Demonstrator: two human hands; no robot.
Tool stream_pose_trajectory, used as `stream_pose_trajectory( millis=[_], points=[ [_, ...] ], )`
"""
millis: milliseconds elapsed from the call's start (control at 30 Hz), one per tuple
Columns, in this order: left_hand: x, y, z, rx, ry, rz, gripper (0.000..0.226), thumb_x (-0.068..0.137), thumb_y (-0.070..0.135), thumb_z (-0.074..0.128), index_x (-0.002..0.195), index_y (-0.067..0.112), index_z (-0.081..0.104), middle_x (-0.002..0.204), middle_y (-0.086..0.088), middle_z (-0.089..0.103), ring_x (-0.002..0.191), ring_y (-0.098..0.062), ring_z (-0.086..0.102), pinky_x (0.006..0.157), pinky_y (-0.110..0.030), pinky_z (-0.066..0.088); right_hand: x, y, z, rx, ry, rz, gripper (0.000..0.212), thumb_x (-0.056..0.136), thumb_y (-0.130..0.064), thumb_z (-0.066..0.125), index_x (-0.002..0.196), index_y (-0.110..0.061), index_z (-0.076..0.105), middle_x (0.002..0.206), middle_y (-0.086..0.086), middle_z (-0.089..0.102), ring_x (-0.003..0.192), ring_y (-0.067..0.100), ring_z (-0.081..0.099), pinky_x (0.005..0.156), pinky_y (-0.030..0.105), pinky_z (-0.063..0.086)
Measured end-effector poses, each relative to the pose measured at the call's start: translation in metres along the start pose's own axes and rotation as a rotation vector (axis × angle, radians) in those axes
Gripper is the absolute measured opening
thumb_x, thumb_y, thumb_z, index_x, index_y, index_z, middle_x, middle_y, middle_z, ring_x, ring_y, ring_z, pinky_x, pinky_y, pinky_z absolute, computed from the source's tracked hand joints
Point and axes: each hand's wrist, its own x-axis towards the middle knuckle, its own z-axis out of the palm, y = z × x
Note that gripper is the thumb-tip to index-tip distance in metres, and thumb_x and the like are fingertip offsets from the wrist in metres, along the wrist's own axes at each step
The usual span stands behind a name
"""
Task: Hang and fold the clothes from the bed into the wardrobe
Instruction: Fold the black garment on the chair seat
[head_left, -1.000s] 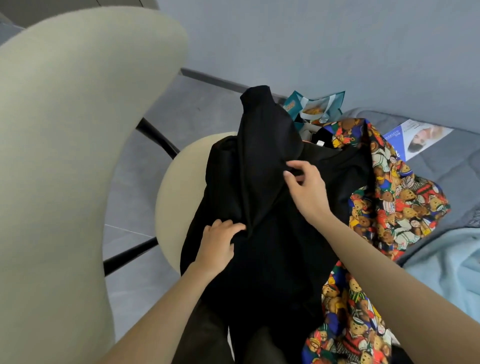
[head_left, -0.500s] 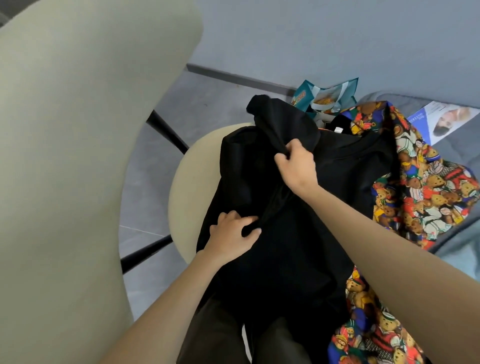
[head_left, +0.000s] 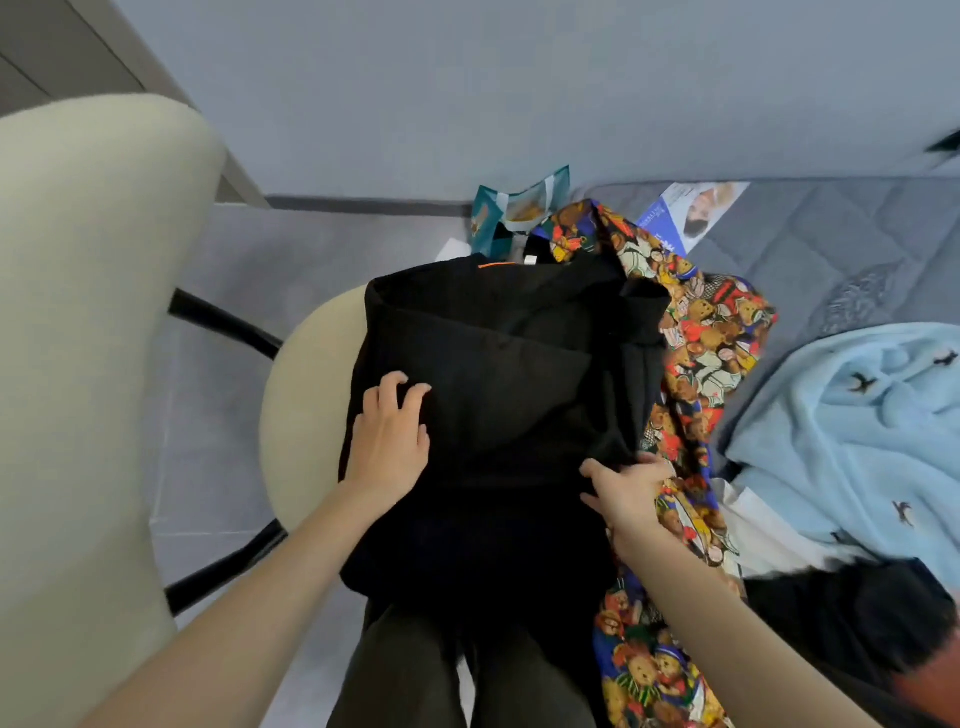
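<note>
On the cream stool seat (head_left: 306, 395) at centre lies the half-folded black garment (head_left: 498, 395); we judge it soft, light and limp, best taken at its folded edges. The left hand (head_left: 389, 441) presses flat at 9 o'clock, fingers relaxed; the right hand (head_left: 631, 493) pinches the edge at 4 o'clock. A bear-print shirt (head_left: 711, 332) and a pale blue fleece (head_left: 857, 426) lie on the grey mattress (head_left: 831, 234) at 3 o'clock

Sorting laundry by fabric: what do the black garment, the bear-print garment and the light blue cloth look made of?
Black garment: matte, fairly thick knit, perhaps cotton jersey; it lies in soft, broad folds. Bear-print garment: thin, smooth printed cloth, fibre unclear; it drapes in fine creases. Light blue cloth: fleece or plush, by its fuzzy, matte nap.
</note>
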Motion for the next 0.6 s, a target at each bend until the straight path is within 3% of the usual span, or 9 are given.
stream_pose_trajectory(
  millis=[100,167,233,300,400,467,600],
  points=[
    [0.019,0.013,-0.005,0.092,0.092,0.163,0.062,0.095,0.015,0.054,0.15,0.02,0.028,0.158,-0.005,0.015,0.134,-0.029,0.029,0.101,-0.039,0.042,0.007,-0.013,-0.008,-0.304,0.195,-0.422,0.074,0.074,-0.01,0.074,0.134,-0.004,0.031,0.133,0.012,0.037,0.123,0.029,0.038,0.105,0.037,0.035],
    [0.038,0.019,-0.008,0.177,0.103,0.194,0.064,0.096,0.02,0.053,0.152,0.023,0.02,0.161,-0.004,0.006,0.133,-0.029,0.03,0.101,-0.039,0.041,0.017,-0.03,-0.007,-0.336,0.216,-0.51,0.079,0.075,-0.024,0.073,0.14,-0.009,0.03,0.138,0.007,0.038,0.128,0.03,0.03,0.101,0.033,0.03],
    [0.058,0.023,-0.01,0.24,0.11,0.171,0.064,0.099,0.027,0.049,0.153,0.023,0.015,0.161,-0.006,0.003,0.128,-0.03,0.035,0.098,-0.039,0.042,0.031,-0.049,-0.004,-0.241,0.159,-0.416,0.089,0.077,-0.035,0.072,0.147,-0.017,0.021,0.144,0.005,0.036,0.134,0.029,0.026,0.105,0.039,0.03],
    [0.077,0.025,-0.011,0.259,0.095,0.092,0.063,0.101,0.032,0.044,0.153,0.022,0.012,0.159,-0.011,0.012,0.124,-0.033,0.039,0.093,-0.039,0.045,0.046,-0.066,-0.001,-0.013,0.087,-0.223,0.093,0.079,-0.035,0.075,0.148,-0.017,0.015,0.145,0.008,0.037,0.133,0.028,0.035,0.11,0.041,0.034],
    [0.097,0.021,-0.012,0.215,0.019,-0.08,0.051,0.103,0.034,0.035,0.15,0.017,0.022,0.14,-0.017,0.037,0.115,-0.036,0.047,0.082,-0.042,0.047,0.058,-0.078,0.0,0.189,-0.001,-0.019,0.049,0.084,-0.023,0.072,0.124,-0.011,0.046,0.121,0.007,0.059,0.113,0.028,0.057,0.101,0.044,0.046],
    [0.101,0.015,-0.013,0.223,0.005,-0.145,0.039,0.103,0.03,0.036,0.136,0.009,0.038,0.128,-0.019,0.039,0.106,-0.038,0.049,0.074,-0.043,0.044,0.057,-0.077,0.0,0.308,-0.086,-0.03,0.028,0.087,-0.02,0.068,0.111,-0.017,0.054,0.109,0.002,0.066,0.105,0.023,0.062,0.095,0.04,0.051],
    [0.103,-0.002,-0.022,0.278,-0.02,-0.255,0.021,0.095,0.009,0.051,0.113,0.005,0.042,0.118,-0.022,0.039,0.099,-0.041,0.047,0.068,-0.04,0.041,0.054,-0.086,-0.005,0.579,-0.295,-0.166,0.038,0.092,-0.017,0.062,0.128,-0.026,0.056,0.121,-0.005,0.067,0.11,0.016,0.064,0.09,0.033,0.053]
  ],
)
